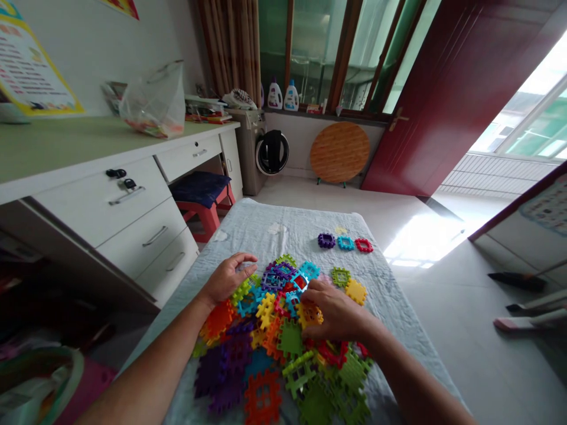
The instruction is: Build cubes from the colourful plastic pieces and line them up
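A loose heap of plastic interlocking tiles [290,339] with notched edges lies on a cloth-covered table, in purple, orange, green, yellow, blue and red. My left hand [228,277] rests at the heap's left edge, its fingers stretched out beside lime green tiles [240,291]. On the right side of the heap, my right hand [334,307] curls its fingers and thumb around a yellow tile [311,315]. Beyond that hand lie a green frame tile [341,276] and a solid yellow tile [356,291]. Farther back, purple [326,240], blue [346,243] and red [364,245] frame pieces form a row.
A pale blue cloth [305,224] covers the table. Left of it stand a white-drawered desk [128,230] and a red stool [206,215] with a dark cushion. A washing machine [252,153], a round wooden tabletop [340,152] and a red door [425,112] are behind.
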The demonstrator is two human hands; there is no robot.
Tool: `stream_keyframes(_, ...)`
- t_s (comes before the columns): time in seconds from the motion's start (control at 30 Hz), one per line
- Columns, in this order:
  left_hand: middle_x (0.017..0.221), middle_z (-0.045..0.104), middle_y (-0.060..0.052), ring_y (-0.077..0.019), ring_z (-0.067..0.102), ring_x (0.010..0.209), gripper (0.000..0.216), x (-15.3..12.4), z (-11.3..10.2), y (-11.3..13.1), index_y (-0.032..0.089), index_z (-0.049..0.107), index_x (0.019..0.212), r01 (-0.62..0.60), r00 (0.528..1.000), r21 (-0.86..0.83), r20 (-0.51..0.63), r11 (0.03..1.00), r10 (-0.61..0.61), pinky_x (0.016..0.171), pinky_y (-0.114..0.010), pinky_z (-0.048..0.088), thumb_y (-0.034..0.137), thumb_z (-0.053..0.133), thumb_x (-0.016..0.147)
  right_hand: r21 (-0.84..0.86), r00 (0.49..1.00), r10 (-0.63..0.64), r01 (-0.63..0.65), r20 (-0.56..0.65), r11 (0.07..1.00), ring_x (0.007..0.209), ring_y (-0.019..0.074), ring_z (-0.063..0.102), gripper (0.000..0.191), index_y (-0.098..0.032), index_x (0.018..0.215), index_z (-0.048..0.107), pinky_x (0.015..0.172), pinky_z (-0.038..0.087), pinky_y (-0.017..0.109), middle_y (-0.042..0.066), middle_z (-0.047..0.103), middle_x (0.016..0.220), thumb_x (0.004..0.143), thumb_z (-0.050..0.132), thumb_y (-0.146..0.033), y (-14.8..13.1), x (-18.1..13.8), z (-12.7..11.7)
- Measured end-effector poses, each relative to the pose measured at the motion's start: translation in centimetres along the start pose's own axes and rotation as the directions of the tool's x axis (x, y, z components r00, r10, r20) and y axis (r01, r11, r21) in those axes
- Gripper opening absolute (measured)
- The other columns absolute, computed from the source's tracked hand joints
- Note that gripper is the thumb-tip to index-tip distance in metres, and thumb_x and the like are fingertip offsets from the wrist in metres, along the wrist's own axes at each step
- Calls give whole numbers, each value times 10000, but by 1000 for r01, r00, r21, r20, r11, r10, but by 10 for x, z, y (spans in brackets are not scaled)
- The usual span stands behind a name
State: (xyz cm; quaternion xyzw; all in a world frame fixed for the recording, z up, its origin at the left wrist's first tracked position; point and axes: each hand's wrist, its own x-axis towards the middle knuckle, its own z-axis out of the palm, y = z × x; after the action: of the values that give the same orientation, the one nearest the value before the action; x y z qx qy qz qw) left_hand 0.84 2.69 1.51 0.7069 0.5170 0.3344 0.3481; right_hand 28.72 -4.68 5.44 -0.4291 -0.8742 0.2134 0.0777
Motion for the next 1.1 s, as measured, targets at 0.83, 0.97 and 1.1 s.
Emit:
stream_keyframes(0.83,970,704,-48,-230,636,922,371,1,1,-4,193,664,959,31,998,24,45,999,-32,877,-328,476,493,576,760,-258,844,523,-534,-116,805,663,164,524,370,-198,810,570,516,289,266,47,602,829,577,707,-450,87,-30,-28)
stream_keyframes(0.97,984,697,-48,-230,624,947,362,2,1,-8,199,655,962,20,998,28,60,999,-21,893,-334,468,492,563,770,-242,851,505,-525,-142,816,710,177,532,456,-189,861,559,580,355,270,61,603,868,531,738,-448,90,-33,-29)
stream_keyframes(1.1,988,696,-51,-231,624,946,373,2,2,-9,204,650,969,23,997,14,70,1000,-24,900,-344,470,505,558,770,-254,855,502,-518,-127,817,695,180,526,367,-177,805,547,601,368,279,65,592,819,555,700,-399,90,-32,-26)
